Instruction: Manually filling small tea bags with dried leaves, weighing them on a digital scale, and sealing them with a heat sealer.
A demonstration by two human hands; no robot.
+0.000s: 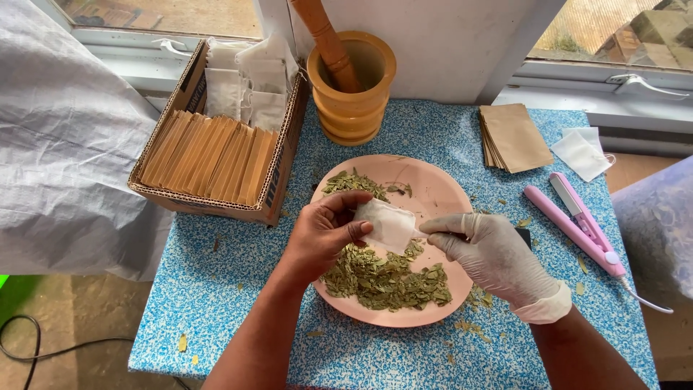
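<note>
Looking down from the head camera, both hands meet over the pink plate (440,189), right above the heap of dried green leaves (386,278). The left hand (325,235), bare, pinches one end of a small white bag (388,224) between thumb and fingers, and the right hand (494,256), in a pale glove, nips the other end with its fingertips. Held between the two like that, the bag hangs just over the leaves, so anything that falls lands back on the plate rather than the table (231,303). Some crumbs have got away all the same and lie scattered on the blue speckled top.

Everything else sits within arm's reach. A cardboard box (216,155) on the left holds brown envelopes stood on edge, with more white bags stacked behind them. A wooden mortar (352,94) with its pestle (326,40) leaning inside stands at the back against the wall under the window. To the right lies a loose stack of brown envelopes (514,137), a spare white bag (581,153) beside it, and a pink hair straightener (577,225) lying near the gloved hand, its cord trailing off the table edge.
</note>
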